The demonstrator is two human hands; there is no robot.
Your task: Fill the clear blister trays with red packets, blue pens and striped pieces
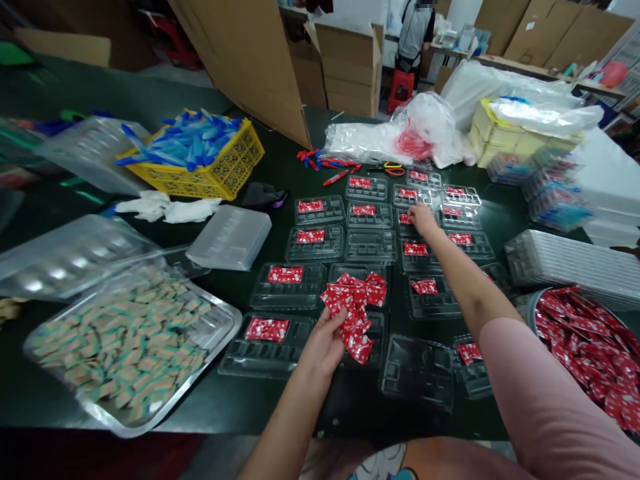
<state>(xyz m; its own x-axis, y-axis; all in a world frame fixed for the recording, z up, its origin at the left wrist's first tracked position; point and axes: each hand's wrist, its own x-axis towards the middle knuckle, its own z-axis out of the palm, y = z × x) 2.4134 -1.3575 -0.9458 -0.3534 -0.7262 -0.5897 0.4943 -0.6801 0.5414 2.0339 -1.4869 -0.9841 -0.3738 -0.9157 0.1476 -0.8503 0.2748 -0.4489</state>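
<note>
My left hand is closed on a loose bunch of red packets with white marks, held above the front clear plastic trays. Farther out, my right hand pinches at a single red packet in one of the middle trays; its fingertips partly cover it. Around both hands lie rows of clear compartment trays, most with one red packet inside, such as the tray on the left. No packet shows in the tray between the hands or in the front tray.
A metal tray of small beige-green packets sits at left, near a yellow basket of blue tools. At right are a tub of red packets and stacked clear trays. Scissors and plastic bags lie behind. A person stands beyond.
</note>
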